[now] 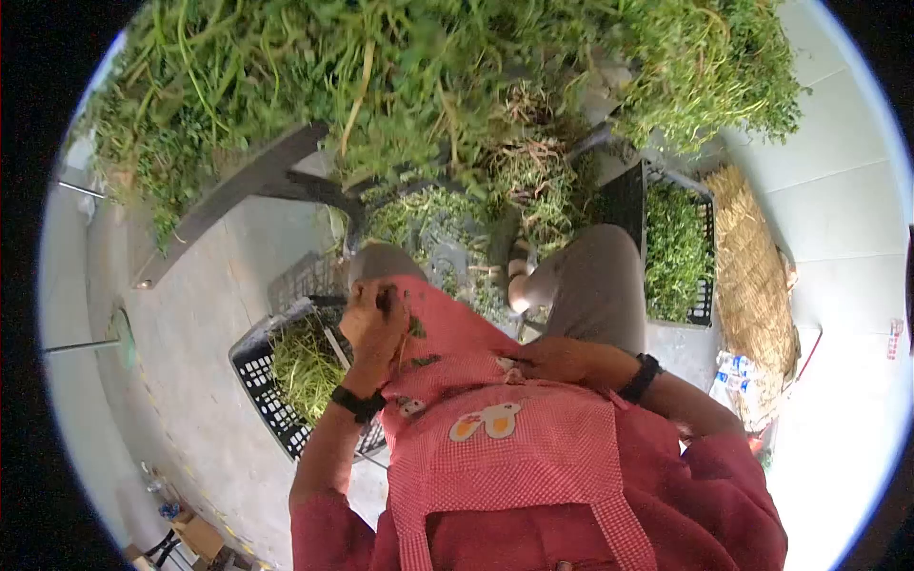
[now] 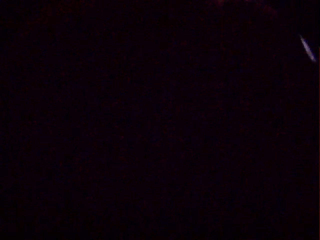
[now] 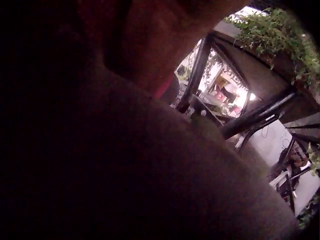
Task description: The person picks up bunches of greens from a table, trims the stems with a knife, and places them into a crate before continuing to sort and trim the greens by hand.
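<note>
A pink checked apron (image 1: 457, 328) lies over the person's lap, with dark green bits on its left part. At its upper left edge the left hand (image 1: 374, 328) grips the cloth with curled fingers; a small dark patch shows at the fingertips. The right hand (image 1: 562, 362) pinches the apron lower down, near the right thigh, its fingertips partly hidden in the folds. The left wrist view is almost black. In the right wrist view, dark blurred surfaces cover most of the picture, and what the fingers hold cannot be made out.
Leafy green stems (image 1: 400, 86) are heaped on a dark-framed table ahead. A black crate (image 1: 271, 390) of stems stands at left, another crate of greens (image 1: 674, 252) at right. Beyond that lies a rolled straw mat (image 1: 752, 276). More greens lie on the floor between the feet.
</note>
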`<state>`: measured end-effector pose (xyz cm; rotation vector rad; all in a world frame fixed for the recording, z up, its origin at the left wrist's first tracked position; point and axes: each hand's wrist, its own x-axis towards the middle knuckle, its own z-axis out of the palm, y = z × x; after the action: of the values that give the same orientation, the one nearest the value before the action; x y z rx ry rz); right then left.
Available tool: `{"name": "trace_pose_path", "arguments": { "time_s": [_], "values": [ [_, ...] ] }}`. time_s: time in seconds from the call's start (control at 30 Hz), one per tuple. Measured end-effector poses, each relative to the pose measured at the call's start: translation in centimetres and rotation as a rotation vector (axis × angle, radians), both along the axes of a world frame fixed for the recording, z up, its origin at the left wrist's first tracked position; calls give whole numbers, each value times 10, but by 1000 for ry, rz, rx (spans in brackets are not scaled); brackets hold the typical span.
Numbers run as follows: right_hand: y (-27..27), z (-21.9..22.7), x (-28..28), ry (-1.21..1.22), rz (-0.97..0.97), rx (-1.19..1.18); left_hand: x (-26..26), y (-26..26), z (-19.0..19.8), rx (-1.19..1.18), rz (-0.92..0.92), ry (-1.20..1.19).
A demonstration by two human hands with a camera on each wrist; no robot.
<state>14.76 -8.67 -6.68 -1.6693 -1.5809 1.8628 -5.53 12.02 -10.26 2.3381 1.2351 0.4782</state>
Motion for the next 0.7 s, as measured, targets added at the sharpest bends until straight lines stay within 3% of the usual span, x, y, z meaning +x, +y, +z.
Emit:
{"name": "trace_pose_path", "arguments": {
  "time_s": [0.1,0.17,0.2,0.23,0.3,0.33,0.4,0.5,0.57,0.63,0.7],
  "values": [
    [-1,0,9,16,20,169,-3,-4,-2,102,39,16],
    [15,13,22,59,82,439,-5,-5,7,196,90,-35],
    [22,-2,27,-25,119,508,-9,-5,8,139,75,-26],
    [37,2,34,-12,139,531,-11,-5,11,70,55,-8],
    [71,16,47,-234,174,385,-12,-6,30,24,97,117],
    [74,14,56,-128,44,576,-15,-10,35,-50,117,234],
    [87,30,60,-192,-25,707,-25,-13,30,-42,114,261],
    [87,12,39,-136,-8,672,-35,-20,11,-1,112,286],
    [76,-8,18,-39,46,569,-37,-31,18,-5,201,151],
    [69,-12,-3,-50,354,421,-34,-41,32,-56,242,225],
    [57,-24,-26,-62,369,448,-32,-53,39,57,221,165]
  ]
}}
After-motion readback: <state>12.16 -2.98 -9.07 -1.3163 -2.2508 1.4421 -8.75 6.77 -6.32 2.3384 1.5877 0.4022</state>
